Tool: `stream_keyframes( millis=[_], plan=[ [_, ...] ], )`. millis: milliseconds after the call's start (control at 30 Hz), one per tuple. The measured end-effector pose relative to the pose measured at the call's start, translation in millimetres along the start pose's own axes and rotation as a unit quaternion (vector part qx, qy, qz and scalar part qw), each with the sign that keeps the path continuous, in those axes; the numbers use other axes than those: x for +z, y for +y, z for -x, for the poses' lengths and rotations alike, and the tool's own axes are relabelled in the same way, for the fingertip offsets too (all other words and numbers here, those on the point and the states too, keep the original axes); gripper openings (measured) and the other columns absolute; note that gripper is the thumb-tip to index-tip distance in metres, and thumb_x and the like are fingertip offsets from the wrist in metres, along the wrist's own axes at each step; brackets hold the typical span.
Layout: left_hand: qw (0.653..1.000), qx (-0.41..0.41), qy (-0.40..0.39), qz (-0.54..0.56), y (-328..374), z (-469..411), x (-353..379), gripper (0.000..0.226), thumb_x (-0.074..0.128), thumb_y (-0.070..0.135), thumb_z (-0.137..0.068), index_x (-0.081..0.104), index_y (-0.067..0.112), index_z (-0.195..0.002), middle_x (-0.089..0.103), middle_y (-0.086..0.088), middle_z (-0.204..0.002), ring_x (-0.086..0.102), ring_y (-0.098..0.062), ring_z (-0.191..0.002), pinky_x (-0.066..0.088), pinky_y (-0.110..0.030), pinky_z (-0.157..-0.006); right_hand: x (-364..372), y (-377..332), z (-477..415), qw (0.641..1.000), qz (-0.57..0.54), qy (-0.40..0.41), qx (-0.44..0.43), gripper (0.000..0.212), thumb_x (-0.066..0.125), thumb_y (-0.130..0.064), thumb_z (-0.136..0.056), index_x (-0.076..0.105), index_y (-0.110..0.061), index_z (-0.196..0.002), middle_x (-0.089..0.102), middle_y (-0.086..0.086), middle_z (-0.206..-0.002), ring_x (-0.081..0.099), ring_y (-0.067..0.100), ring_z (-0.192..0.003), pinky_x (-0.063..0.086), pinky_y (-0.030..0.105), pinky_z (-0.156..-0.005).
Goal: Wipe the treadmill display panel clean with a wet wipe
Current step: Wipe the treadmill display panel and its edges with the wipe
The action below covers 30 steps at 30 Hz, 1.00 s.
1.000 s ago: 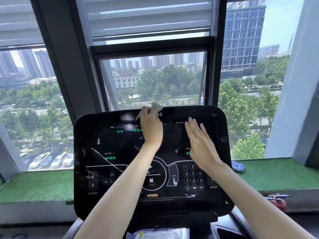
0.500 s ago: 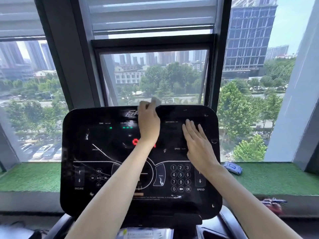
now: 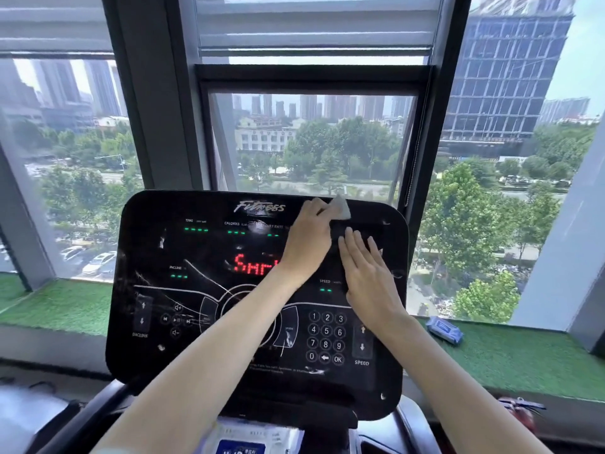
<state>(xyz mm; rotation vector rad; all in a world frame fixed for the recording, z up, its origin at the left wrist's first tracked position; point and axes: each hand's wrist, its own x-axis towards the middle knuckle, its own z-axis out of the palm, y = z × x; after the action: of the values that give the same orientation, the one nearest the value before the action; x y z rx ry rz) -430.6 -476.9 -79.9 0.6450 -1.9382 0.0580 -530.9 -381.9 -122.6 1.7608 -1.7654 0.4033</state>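
Left hand [image 3: 307,239] slid right along display panel [image 3: 196,290] top, grip pinching wet wipe [image 3: 340,208]; right hand [image 3: 370,273] flat, fingers spread.

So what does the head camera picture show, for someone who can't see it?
A person's left hand presses a white wet wipe on the top of a black treadmill display panel, while the right hand lies flat beside it. City windows lie behind.

Setting: indoor exercise area in a high-rise, likely a gym. A treadmill console [image 3: 196,290], marked "Fitness", shows time, calories, speed and incline readouts plus a number keypad. Directly behind the console are tall windows [image 3: 314,142] with partly lowered blinds [image 3: 314,21]. Green artificial turf [image 3: 523,355] covers the sill either side of the console. Beyond are towers, trees and parked cars far below.
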Motion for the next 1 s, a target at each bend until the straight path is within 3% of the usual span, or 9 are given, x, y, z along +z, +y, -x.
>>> stream_keyframes(
  millis=[133, 300, 433, 500, 600, 633, 733, 900, 1000],
  plan=[
    [0.971, -0.197, 0.138, 0.017, -13.2, -5.0, -5.8, 0.033, 0.051, -0.003, -0.091, 0.067, 0.013, -0.114, 0.050, -0.002, -0.092, 0.049, -0.015, -0.089, 0.042, -0.021, -0.078, 1.2, 3.8, 2.8, 1.000, -0.028, 0.013, -0.005, 0.092, 0.078, 0.008, -0.047, 0.043, 0.010, -0.132, 0.040, 0.028, -0.140, 0.040, 0.038, -0.130, 0.031, 0.050, -0.108],
    [0.996, -0.070, -0.056, 0.026, 11.4, -3.0, 1.9, 0.028, 0.045, 0.005, -0.094, 0.059, 0.011, -0.117, 0.051, -0.010, -0.116, 0.046, -0.021, -0.105, 0.031, -0.015, -0.083, 1.7, 5.1, 1.2, 0.999, -0.038, 0.020, -0.011, 0.086, 0.073, 0.010, -0.051, 0.043, 0.011, -0.132, 0.039, 0.029, -0.140, 0.039, 0.040, -0.130, 0.033, 0.053, -0.106],
    [0.978, -0.184, 0.103, 0.009, -2.6, -11.2, -4.7, 0.034, 0.044, -0.004, -0.092, 0.062, 0.012, -0.116, 0.042, -0.003, -0.095, 0.042, -0.016, -0.092, 0.038, -0.021, -0.080, 0.8, 6.3, 2.7, 0.999, -0.034, 0.010, -0.019, 0.091, 0.076, 0.007, -0.048, 0.042, 0.011, -0.132, 0.039, 0.029, -0.140, 0.040, 0.039, -0.130, 0.033, 0.051, -0.107],
    [0.985, -0.156, 0.067, -0.015, 13.5, -12.0, -1.3, 0.037, 0.042, -0.006, -0.091, 0.059, 0.013, -0.118, 0.039, -0.001, -0.096, 0.038, -0.013, -0.092, 0.039, -0.020, -0.078, -0.7, 6.4, 3.0, 0.999, -0.029, 0.005, -0.024, 0.092, 0.079, 0.004, -0.048, 0.043, 0.010, -0.132, 0.039, 0.029, -0.140, 0.040, 0.039, -0.130, 0.033, 0.051, -0.107],
    [0.998, -0.003, -0.058, -0.001, 21.1, -14.7, 3.9, 0.030, 0.044, 0.006, -0.096, 0.059, 0.015, -0.120, 0.042, 0.000, -0.093, 0.043, -0.013, -0.087, 0.034, -0.015, -0.073, -3.9, 8.7, 2.6, 0.999, -0.029, 0.004, -0.029, 0.090, 0.077, 0.004, -0.048, 0.044, 0.010, -0.131, 0.040, 0.028, -0.140, 0.041, 0.037, -0.130, 0.032, 0.050, -0.108],
    [0.998, -0.010, -0.061, 0.009, 13.8, -20.6, 2.8, 0.027, 0.044, 0.012, -0.098, 0.062, 0.014, -0.119, 0.044, -0.002, -0.090, 0.046, -0.014, -0.082, 0.038, -0.018, -0.073, -4.6, 9.3, 2.6, 0.999, -0.034, 0.003, -0.029, 0.089, 0.076, 0.005, -0.048, 0.045, 0.010, -0.131, 0.041, 0.028, -0.139, 0.041, 0.037, -0.130, 0.031, 0.050, -0.108],
    [0.986, -0.153, 0.061, 0.021, 1.6, -24.2, 0.6, 0.027, 0.043, 0.016, -0.099, 0.064, 0.019, -0.117, 0.044, -0.002, -0.086, 0.042, -0.008, -0.070, 0.042, -0.021, -0.074, -6.5, 8.3, 2.8, 0.999, -0.042, -0.010, -0.029, 0.089, 0.075, 0.004, -0.049, 0.044, 0.009, -0.132, 0.040, 0.028, -0.140, 0.040, 0.036, -0.131, 0.028, 0.048, -0.109],
    [0.997, -0.023, -0.065, 0.038, 30.8, -13.8, 8.2, 0.029, 0.042, 0.017, -0.100, 0.060, 0.019, -0.122, 0.045, -0.001, -0.090, 0.046, -0.012, -0.081, 0.040, -0.020, -0.073, -12.5, 16.4, 5.4, 0.998, -0.049, -0.001, -0.038, 0.085, 0.063, 0.008, -0.061, 0.032, 0.005, -0.140, 0.028, 0.022, -0.149, 0.023, 0.029, -0.140, 0.008, 0.040, -0.115],
    [0.984, -0.158, 0.054, 0.064, 17.1, -20.0, 8.1, 0.026, 0.043, 0.017, -0.100, 0.065, 0.013, -0.113, 0.045, -0.002, -0.089, 0.045, -0.013, -0.076, 0.044, -0.025, -0.076, -16.0, 28.3, 20.0, 0.997, -0.078, 0.030, 0.000, 0.084, 0.052, 0.014, -0.066, 0.024, 0.003, -0.144, 0.020, 0.018, -0.153, 0.014, 0.026, -0.143, 0.004, 0.038, -0.116]
  ],
)
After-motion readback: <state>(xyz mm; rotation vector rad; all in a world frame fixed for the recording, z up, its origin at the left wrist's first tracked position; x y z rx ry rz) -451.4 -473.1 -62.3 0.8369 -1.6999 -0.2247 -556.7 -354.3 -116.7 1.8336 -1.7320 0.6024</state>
